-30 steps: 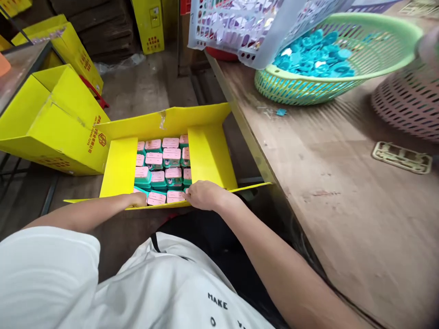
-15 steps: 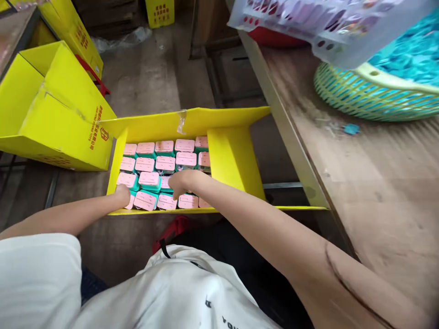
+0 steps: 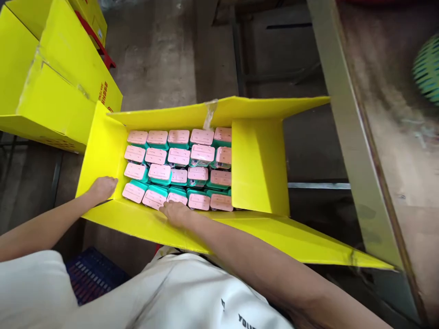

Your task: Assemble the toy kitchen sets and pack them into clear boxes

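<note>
Several small pink-lidded green cases sit in rows inside an open yellow carton. My right hand reaches over the carton's near side, its fingers bent down on a case in the nearest row. The undersides of those fingers are hidden. At the carton's left end, my left hand lies over the inside of the left flap, near the front corner. Its fingers are curled together, and what they hold, if anything, does not show. One case in the second row from me sits lower than its neighbours.
Another open yellow carton stands at the left, beside a red stool edge. A wooden table runs along the right, with a green basket on it. A dark blue crate is on the floor near me.
My view has moved closer over the carton. My left hand has left the cases for the left flap, and my right hand has come back to the nearest row. The near flap now leans outward.
</note>
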The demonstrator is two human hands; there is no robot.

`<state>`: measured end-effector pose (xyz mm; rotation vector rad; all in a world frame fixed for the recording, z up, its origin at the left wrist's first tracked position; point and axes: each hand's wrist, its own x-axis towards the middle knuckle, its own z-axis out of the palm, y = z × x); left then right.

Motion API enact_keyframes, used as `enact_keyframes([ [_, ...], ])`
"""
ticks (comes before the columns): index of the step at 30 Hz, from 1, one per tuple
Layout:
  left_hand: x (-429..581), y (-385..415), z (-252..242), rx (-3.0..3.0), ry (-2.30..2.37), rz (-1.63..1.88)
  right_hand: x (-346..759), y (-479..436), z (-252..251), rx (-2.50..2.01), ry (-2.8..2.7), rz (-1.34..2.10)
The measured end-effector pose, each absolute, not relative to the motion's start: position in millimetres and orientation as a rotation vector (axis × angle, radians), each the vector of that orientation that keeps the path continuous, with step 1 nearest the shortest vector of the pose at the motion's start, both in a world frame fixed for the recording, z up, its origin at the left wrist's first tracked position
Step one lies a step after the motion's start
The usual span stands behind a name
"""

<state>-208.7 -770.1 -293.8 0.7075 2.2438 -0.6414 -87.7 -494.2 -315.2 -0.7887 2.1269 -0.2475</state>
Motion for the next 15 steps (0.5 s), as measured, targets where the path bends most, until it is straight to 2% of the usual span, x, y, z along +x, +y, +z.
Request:
enact_keyframes([
  [6,-195,-756,-345,1.004,2.102,-0.584,-97,-501,-324,-0.825,2.193,-0.243],
  [15,-193,-766,-377,1.132,2.166,-0.703,-158,-507,-349,-0.764,2.122,-0.331],
])
